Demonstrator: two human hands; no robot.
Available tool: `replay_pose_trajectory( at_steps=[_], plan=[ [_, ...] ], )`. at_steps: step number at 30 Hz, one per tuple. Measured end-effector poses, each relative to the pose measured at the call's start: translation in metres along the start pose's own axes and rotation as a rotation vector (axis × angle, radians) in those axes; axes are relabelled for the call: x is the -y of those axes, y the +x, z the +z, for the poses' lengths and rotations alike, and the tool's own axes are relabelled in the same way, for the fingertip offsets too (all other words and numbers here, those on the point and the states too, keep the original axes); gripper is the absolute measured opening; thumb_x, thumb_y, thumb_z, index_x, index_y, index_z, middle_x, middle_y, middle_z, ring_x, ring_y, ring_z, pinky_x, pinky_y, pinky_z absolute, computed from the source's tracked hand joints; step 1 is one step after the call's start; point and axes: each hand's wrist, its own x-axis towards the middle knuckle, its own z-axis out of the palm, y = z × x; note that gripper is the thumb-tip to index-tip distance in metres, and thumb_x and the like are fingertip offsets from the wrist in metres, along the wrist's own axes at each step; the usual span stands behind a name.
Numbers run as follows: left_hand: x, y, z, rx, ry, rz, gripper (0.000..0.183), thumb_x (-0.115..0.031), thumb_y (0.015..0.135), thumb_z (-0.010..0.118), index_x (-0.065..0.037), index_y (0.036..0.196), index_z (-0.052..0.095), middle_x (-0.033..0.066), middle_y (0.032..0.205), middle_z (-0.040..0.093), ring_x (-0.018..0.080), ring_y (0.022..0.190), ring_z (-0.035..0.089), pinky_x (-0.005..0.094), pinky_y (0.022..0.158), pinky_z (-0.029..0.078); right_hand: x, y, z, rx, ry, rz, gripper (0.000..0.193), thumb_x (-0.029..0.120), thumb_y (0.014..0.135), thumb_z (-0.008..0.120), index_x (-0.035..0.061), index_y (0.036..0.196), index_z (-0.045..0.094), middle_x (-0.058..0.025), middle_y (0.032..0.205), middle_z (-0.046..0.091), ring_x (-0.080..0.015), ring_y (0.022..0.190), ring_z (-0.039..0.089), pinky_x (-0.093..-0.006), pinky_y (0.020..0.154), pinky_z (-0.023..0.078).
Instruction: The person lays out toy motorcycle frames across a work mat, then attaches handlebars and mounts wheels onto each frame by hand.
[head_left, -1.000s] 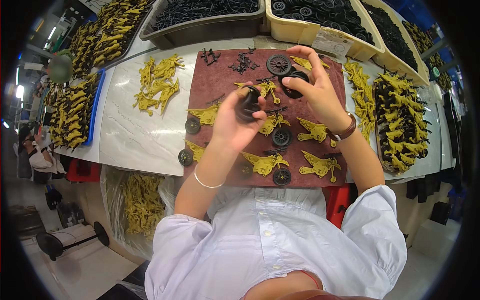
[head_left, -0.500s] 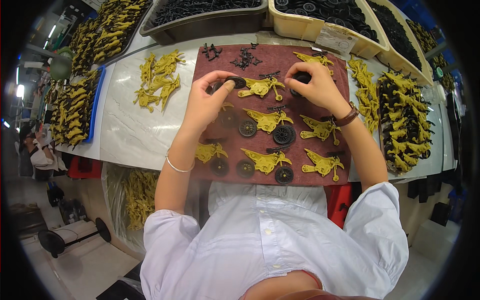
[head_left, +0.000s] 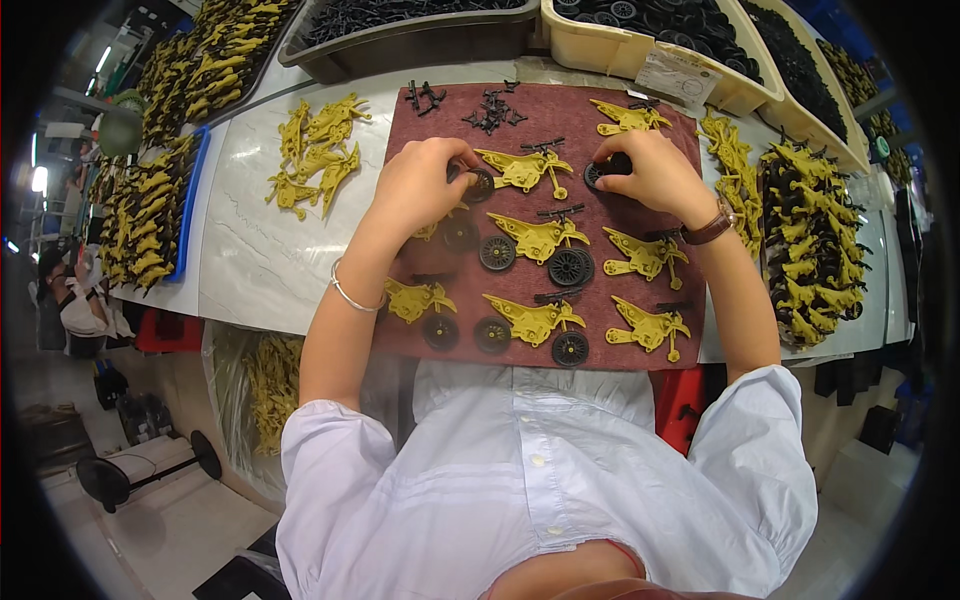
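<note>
My left hand [head_left: 425, 182] has its fingers curled at a black toy wheel [head_left: 482, 186], beside the tail end of a yellow toy motorbike body [head_left: 525, 170] in the top row. More black shows under those fingers, partly hidden. My right hand [head_left: 655, 178] pinches black wheels [head_left: 596, 174] to the right of the same body; the fingers hide how many. Below, a second yellow body [head_left: 540, 238] has a wheel [head_left: 497, 253] at its left, and overlapping wheels [head_left: 570, 267] at its right. All these lie on a dark red cloth [head_left: 600, 350].
Small black parts [head_left: 493, 110] lie at the cloth's far edge. Yellow bodies [head_left: 325, 150] are spread on the table to the left. Beyond the cloth stand a grey bin [head_left: 420, 48] of black parts and a cream bin [head_left: 600, 42] of wheels. Stacked motorbike bodies [head_left: 812, 245] sit at right.
My left hand has turned over and lowered its wheel beside the top-row body's tail. My right hand has shifted slightly right and down, still pinching wheels.
</note>
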Motion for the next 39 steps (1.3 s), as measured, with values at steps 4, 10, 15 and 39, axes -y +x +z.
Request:
replay_pose_trajectory(
  at_steps=[4, 10, 15, 39],
  plan=[
    [0.000, 0.002, 0.006, -0.010, 0.087, -0.010, 0.019, -0.014, 0.078, 0.069, -0.010, 0.095, 0.073, 0.0138, 0.089, 0.071, 0.0321, 0.087, 0.067, 0.0416, 0.078, 0.053, -0.010, 0.006, 0.007, -0.019, 0.023, -0.091, 0.030, 0.019, 0.071, 0.077, 0.0062, 0.097, 0.069, -0.0135, 0.096, 0.069, -0.0322, 0.095, 0.065, -0.0416, 0.084, 0.050],
    [0.004, 0.005, 0.005, -0.010, -0.002, 0.007, 0.018, -0.014, 0.078, 0.069, -0.008, 0.095, 0.073, 0.0149, 0.088, 0.071, 0.0326, 0.087, 0.067, 0.0409, 0.078, 0.053, -0.008, 0.008, 0.004, 0.027, -0.060, -0.031, 0.031, 0.015, 0.070, 0.078, 0.0033, 0.097, 0.067, -0.0157, 0.094, 0.068, -0.0339, 0.092, 0.063, -0.0408, 0.082, 0.049],
    [0.006, 0.005, 0.005, 0.023, -0.064, 0.007, 0.019, -0.013, 0.078, 0.069, -0.007, 0.096, 0.073, 0.0154, 0.088, 0.071, 0.0331, 0.086, 0.067, 0.0401, 0.077, 0.052, 0.003, 0.010, -0.004, 0.003, 0.025, -0.063, 0.030, 0.016, 0.070, 0.078, 0.0020, 0.095, 0.067, -0.0144, 0.090, 0.067, -0.0306, 0.088, 0.064, -0.0385, 0.079, 0.049],
    [-0.013, -0.002, 0.016, -0.223, -0.047, 0.157, 0.019, -0.017, 0.078, 0.072, -0.002, 0.090, 0.070, 0.0133, 0.080, 0.070, 0.0258, 0.070, 0.067, 0.0346, 0.065, 0.051, 0.022, -0.012, -0.003, 0.070, 0.389, -0.264, 0.017, 0.013, 0.076, 0.075, 0.0014, 0.087, 0.069, -0.0101, 0.083, 0.068, -0.0242, 0.079, 0.065, -0.0317, 0.073, 0.049]
  ],
)
